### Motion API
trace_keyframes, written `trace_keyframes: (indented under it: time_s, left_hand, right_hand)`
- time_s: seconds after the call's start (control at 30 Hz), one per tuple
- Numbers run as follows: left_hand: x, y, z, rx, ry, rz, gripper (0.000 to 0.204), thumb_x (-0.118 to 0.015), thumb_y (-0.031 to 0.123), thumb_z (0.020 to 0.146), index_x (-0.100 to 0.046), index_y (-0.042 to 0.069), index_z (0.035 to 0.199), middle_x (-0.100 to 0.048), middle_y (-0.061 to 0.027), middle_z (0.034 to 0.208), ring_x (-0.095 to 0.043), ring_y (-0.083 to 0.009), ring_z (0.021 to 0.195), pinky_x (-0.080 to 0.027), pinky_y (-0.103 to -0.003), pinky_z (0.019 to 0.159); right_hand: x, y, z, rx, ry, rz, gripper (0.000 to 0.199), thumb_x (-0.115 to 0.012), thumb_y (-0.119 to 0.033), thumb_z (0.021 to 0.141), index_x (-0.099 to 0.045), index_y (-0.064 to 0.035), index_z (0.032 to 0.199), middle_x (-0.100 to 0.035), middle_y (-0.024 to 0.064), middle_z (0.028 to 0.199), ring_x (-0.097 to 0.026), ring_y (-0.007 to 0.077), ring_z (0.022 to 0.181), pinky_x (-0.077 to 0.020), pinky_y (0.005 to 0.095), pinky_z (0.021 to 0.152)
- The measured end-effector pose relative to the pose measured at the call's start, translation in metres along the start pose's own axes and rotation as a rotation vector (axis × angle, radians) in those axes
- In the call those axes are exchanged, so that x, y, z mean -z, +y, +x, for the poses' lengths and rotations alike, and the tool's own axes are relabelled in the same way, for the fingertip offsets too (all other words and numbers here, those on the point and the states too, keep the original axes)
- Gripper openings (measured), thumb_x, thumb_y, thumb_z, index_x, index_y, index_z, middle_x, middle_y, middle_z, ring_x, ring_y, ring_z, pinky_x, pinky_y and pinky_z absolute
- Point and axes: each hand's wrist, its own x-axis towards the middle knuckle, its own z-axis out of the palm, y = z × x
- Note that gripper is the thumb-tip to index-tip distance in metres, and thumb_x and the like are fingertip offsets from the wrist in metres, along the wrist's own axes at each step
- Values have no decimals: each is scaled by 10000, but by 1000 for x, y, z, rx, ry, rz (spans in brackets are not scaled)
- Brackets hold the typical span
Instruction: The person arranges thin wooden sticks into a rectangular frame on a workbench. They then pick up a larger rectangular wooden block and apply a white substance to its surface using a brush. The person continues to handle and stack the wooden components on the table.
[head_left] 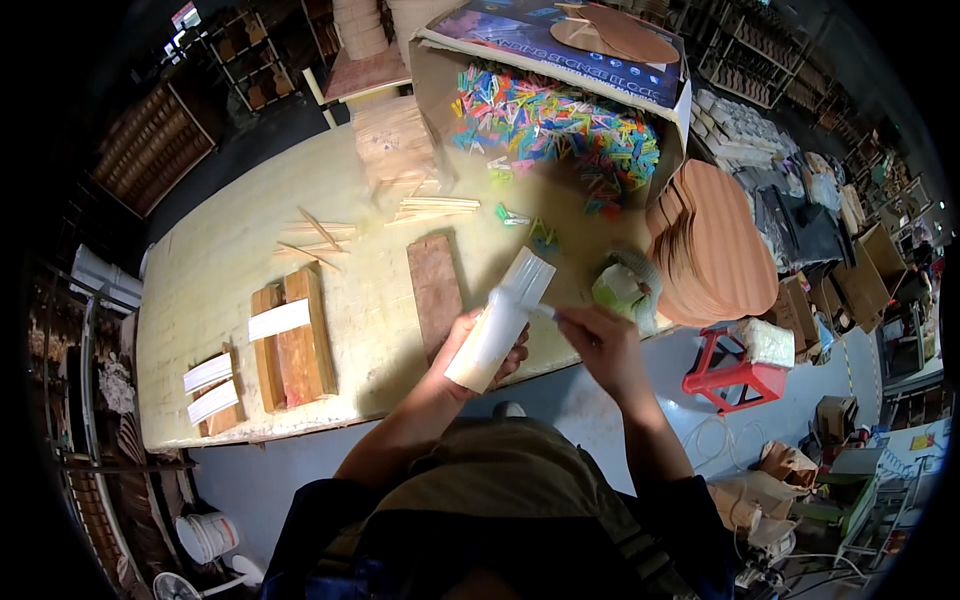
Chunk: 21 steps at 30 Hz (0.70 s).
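In front of my body, my left hand (460, 345) is closed around a bundle of thin pale wooden strips (482, 350). The strips tilt up and to the right; a wet-looking white coating covers much of their upper face. My right hand (605, 345) pinches a slim light-coloured tool, probably a brush (543, 311), whose blurred tip lies against the strips. Past that hand, a green-and-white pot (622, 286) with a crusted rim stands near the table edge. A flat brown wooden block (434, 290) lies beside my left hand.
An open box (560, 45) of coloured clips stands at the back, with several loose clips before it. Stacked brown curved panels (715, 240) sit at the right. Loose wooden sticks (320, 240) and wooden blocks with white strips (290, 340) lie left. A red stool (735, 370) stands on the floor.
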Motion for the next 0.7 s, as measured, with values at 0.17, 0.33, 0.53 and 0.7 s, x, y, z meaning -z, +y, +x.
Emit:
trace_keyframes:
  time_s: [0.17,0.33,0.53,0.7]
  left_hand:
    - [4,-1,-4,-32,-13,-77,374,-480,320,840,-525,37,1080,-509,-113,848,-494,-217,719,-463,-250,551]
    - [12,6,-9,-61,-45,-192,404,-500,396,851,-523,46,1050,-513,-114,845,-521,-229,745,-477,-255,533]
    - [16,3,-6,-54,-122,-123,445,-498,395,853,-514,5,1068,-514,-112,869,-524,-229,758,-484,-274,575]
    - [4,1,-7,-36,-2,-31,427,-516,363,825,-525,43,1107,-501,-117,873,-465,-224,730,-440,-273,590]
  right_hand:
    - [3,11,22,25,308,-234,140,-704,-65,808,-705,-28,944,-624,106,723,-589,190,599,-446,295,551]
    - [0,-12,2,32,-22,50,129,-697,-42,810,-709,-29,937,-631,88,730,-583,170,588,-442,282,536]
    - [11,17,24,-42,270,-81,144,-692,-35,809,-708,-29,953,-609,89,706,-555,180,569,-430,283,535]
    - [7,-1,18,-32,37,42,162,-680,-24,816,-694,6,975,-614,82,743,-550,149,633,-411,253,572]
